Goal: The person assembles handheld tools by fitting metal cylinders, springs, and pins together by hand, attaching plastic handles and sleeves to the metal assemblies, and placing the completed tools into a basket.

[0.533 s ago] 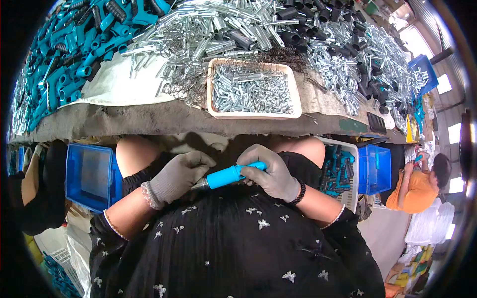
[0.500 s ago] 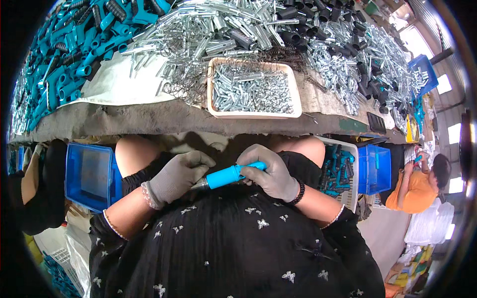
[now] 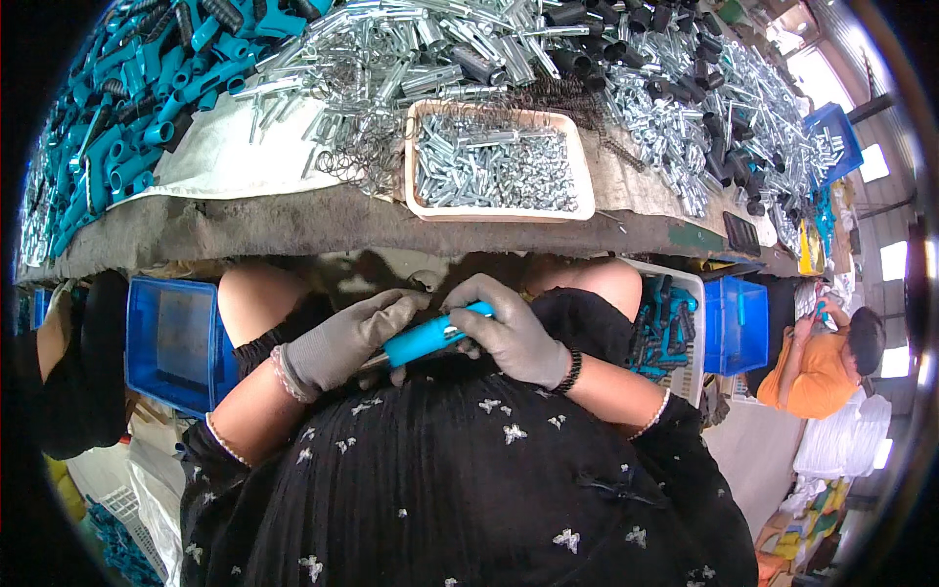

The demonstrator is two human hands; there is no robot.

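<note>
Head view: both gloved hands meet in lap, below table edge (image 3: 293, 230). Blue handle (image 3: 423, 338) lies tilted between them, upper end toward right. Right hand (image 3: 509, 333) wraps over upper end, fingers curled and pressed together on top. Left hand (image 3: 342, 338) grips lower end, fingers (image 3: 396, 305) closed over it, thumb beneath. Beige tray (image 3: 582, 191) of metal parts sits on table above hands. Blue bin (image 3: 176, 338) just left of left forearm. Another person in orange shirt (image 3: 802, 367) far right.

One head-worn fisheye view looks steeply down, close over the lap (edges bending), the workbench (image 3: 293, 230) just beyond.
</note>
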